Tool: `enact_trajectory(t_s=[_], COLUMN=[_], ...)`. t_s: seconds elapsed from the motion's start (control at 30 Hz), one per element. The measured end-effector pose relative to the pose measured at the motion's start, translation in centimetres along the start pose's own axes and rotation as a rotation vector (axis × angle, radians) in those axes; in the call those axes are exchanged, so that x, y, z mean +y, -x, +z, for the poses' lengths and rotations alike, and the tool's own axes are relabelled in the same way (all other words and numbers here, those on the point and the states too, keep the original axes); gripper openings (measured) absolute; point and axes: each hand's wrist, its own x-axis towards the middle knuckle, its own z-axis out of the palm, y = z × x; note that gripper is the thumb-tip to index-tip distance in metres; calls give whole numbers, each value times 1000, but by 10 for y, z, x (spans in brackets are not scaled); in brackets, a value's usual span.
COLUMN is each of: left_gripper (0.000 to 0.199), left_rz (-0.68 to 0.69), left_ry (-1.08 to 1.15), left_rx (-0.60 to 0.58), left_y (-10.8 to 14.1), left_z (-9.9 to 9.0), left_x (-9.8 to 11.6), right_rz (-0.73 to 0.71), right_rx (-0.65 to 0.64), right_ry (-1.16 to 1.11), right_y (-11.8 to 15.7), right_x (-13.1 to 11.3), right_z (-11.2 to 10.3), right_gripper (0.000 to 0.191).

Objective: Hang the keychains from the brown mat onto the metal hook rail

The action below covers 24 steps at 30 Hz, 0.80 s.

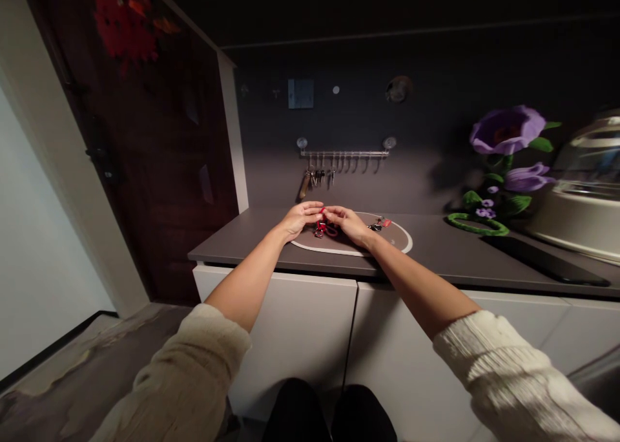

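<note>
So I had my left hand [304,220] and right hand [345,223] both pinching a red keychain [321,223] over the left side of the oval mat [358,253], and honestly, that fingertips-only hold looked like it could easily slip and drop it.

Red strap [321,221]; silvery metal [319,232] at lower end; between both hands [301,220] [345,221]
</note>
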Motion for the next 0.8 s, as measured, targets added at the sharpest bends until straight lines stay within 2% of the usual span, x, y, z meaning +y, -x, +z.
enact_trajectory(t_s=[0.27, 0.5, 0.8], left_gripper=[48, 50, 48], left_rz=[-5, -71, 38], left_ry=[-25, -61, -72], left_rx=[47, 27, 132], left_y=[5, 8, 3], left_z=[4, 9, 3], left_x=[3, 5, 4], right_rz=[22, 28, 88], right_rx=[63, 150, 101], right_ry=[6, -116, -212], right_y=[3, 3, 6], right_x=[-2, -6, -11], right_z=[0, 0, 5], right_gripper=[30, 28, 23])
